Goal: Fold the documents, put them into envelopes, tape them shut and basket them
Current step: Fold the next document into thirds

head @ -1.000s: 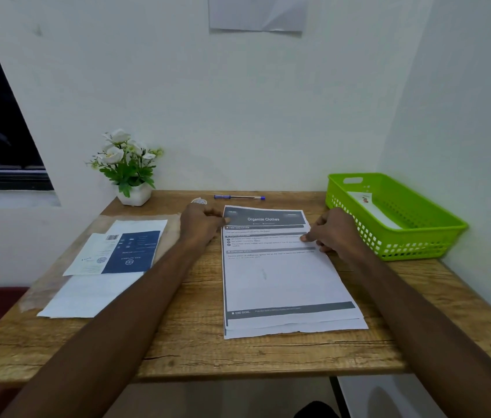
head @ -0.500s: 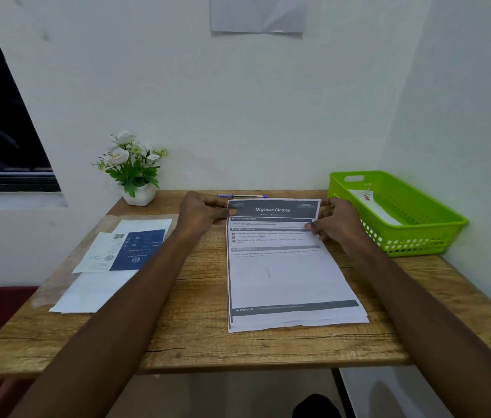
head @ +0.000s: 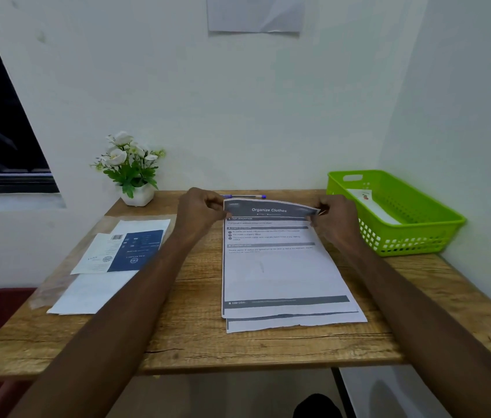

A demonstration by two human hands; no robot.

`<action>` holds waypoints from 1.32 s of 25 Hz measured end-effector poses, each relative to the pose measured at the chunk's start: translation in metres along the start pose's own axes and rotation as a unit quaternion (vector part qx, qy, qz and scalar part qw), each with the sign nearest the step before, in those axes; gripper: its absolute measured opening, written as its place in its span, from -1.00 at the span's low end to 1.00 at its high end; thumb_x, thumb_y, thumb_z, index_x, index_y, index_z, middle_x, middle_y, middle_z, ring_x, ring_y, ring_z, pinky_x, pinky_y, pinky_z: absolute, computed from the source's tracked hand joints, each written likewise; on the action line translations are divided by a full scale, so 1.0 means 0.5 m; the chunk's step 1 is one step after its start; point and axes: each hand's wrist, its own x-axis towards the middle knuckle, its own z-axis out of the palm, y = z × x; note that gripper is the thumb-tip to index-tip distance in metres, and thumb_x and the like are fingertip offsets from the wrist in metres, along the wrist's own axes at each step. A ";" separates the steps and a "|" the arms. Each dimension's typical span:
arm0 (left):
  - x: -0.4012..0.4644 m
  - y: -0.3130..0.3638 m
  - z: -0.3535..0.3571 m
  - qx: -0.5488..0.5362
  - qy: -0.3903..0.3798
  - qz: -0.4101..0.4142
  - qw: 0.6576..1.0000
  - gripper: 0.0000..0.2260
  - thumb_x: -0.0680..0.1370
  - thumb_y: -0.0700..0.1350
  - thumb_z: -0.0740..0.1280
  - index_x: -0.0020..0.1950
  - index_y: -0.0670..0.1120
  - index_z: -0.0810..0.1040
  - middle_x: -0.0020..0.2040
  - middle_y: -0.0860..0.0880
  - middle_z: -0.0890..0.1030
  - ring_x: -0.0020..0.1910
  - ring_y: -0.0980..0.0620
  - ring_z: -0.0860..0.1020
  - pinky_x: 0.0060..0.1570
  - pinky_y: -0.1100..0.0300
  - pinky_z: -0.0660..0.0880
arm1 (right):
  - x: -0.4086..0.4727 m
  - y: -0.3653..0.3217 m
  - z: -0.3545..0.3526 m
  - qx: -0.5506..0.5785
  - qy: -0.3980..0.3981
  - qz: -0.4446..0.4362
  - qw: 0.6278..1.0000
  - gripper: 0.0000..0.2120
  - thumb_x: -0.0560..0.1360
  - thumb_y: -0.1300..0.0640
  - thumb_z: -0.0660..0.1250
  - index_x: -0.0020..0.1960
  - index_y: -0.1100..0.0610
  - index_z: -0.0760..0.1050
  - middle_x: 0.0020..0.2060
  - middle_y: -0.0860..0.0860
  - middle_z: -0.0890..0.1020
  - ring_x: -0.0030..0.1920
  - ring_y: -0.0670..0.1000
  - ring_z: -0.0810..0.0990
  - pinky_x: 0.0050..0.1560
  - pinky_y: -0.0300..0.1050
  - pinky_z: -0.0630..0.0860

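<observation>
Desk's (head: 196, 333) far edge: both hands, left hand (head: 199, 211) & right hand (head: 336, 220), now pinch top doc's (head: 280, 267) corners, lifting it — fold starting.

Hidden and unreadable parts

The lower sheets (head: 298, 322) show only their near edges under the top page; the body print is too small to read. The pen (head: 245, 196) is partly behind the left hand (head: 199, 211). The wall paper (head: 255, 13) is cut off by the top edge.
</observation>
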 end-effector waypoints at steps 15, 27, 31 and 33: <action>-0.020 0.032 0.023 0.268 -0.131 0.122 0.947 -0.75 0.42 -0.15 0.50 0.04 0.11 0.77 -0.08 0.14 0.75 -0.12 0.22 0.65 -0.07 0.17 0.62 | -0.011 -0.016 -0.011 -0.012 -0.151 -0.019 0.988 -0.73 0.20 -0.12 0.63 -0.15 -0.06 0.72 -0.22 -0.12 0.73 -0.16 -0.12 0.67 -0.13 -0.17 0.55; -0.030 0.046 0.044 0.357 -0.199 0.177 0.895 -0.56 0.37 0.36 0.46 0.05 0.09 0.77 -0.06 0.13 0.74 -0.09 0.17 0.64 -0.08 0.14 0.59 | -0.042 -0.048 -0.004 -0.074 -0.238 -0.079 0.965 -0.39 0.19 -0.38 0.58 0.11 -0.06 0.68 0.06 -0.15 0.63 0.02 -0.11 0.58 0.12 -0.08 0.54; -0.032 0.049 0.049 0.358 -0.200 0.168 0.897 -0.55 0.44 0.38 0.40 0.06 0.07 0.77 -0.05 0.10 0.75 -0.11 0.16 0.64 -0.03 0.10 0.61 | -0.049 -0.057 0.008 -0.073 -0.251 -0.097 0.960 -0.38 0.26 -0.37 0.55 0.17 -0.03 0.65 0.10 -0.11 0.61 0.13 -0.08 0.55 0.22 -0.08 0.48; -0.036 0.048 0.052 0.357 -0.198 0.168 0.897 -0.66 0.50 0.25 0.41 0.09 0.07 0.76 -0.01 0.08 0.75 -0.06 0.11 0.65 0.01 0.07 0.60 | -0.053 -0.061 0.021 -0.074 -0.263 -0.113 0.955 -0.39 0.33 -0.36 0.49 0.24 -0.02 0.62 0.21 -0.12 0.62 0.27 -0.08 0.53 0.34 -0.17 0.38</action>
